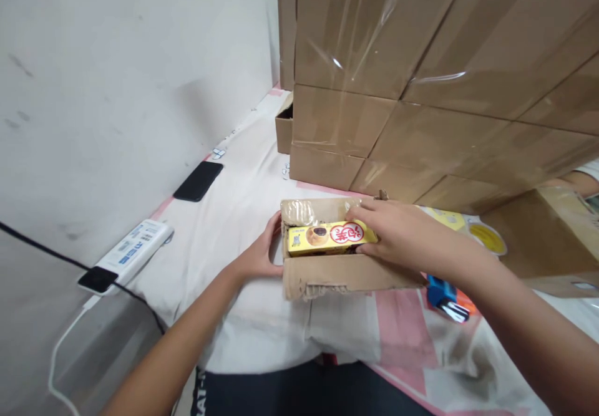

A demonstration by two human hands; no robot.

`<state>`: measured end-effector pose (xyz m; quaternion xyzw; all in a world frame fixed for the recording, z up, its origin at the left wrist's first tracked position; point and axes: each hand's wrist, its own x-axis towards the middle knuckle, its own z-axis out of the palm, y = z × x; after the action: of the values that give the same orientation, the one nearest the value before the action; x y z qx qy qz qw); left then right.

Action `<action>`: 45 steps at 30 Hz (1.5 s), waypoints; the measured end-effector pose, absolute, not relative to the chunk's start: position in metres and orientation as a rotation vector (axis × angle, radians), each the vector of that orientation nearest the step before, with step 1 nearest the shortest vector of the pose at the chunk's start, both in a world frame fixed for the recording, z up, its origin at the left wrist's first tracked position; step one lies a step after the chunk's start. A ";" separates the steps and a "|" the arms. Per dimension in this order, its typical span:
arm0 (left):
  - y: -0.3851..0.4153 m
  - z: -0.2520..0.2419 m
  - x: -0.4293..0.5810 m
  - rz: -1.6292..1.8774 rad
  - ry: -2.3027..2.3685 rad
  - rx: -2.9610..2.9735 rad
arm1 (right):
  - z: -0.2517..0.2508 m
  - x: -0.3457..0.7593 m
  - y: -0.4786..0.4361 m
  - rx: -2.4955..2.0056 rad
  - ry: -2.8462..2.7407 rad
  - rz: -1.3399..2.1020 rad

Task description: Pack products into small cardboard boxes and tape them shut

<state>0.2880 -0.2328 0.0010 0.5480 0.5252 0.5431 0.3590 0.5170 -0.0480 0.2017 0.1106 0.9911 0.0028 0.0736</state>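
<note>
A small open cardboard box (353,274) sits on the cloth in front of me, its flaps spread to front and back. Inside lies a yellow snack box (299,241) printed with red characters and a round filled pastry. My left hand (262,251) grips the left end of the cardboard box, thumb low and fingers behind. With fingers and thumb, my right hand (386,226) pinches the right end of the snack box within the cardboard walls. Below my right forearm lies a blue and orange object (444,297) with a shiny metal part, partly covered, its kind unclear.
Stacked, tape-wrapped cardboard boxes (374,120) rise behind. Right of my forearm lies a larger open carton (538,235) beside yellow printed packaging (482,232). Another person's arm (578,183) shows at the right edge. A phone (198,181) and power strip (135,251) with cables lie along the wall.
</note>
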 end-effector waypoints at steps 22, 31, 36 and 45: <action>-0.232 0.007 0.289 1.366 1.437 1.405 | 0.178 0.538 -0.049 0.415 3.145 -0.011; -0.231 -0.002 0.285 1.393 1.403 1.375 | 0.182 0.515 -0.025 0.340 3.072 -0.145; -0.230 0.001 0.286 1.406 1.422 1.381 | 0.178 0.516 -0.025 0.444 3.079 -0.063; -0.229 0.002 0.286 1.408 1.418 1.360 | 0.179 0.515 -0.030 0.476 3.102 -0.122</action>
<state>0.2863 -0.2294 0.0016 0.5261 0.5485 0.5447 0.3545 0.5152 -0.0297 0.1785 0.1516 0.9877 -0.0389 0.0002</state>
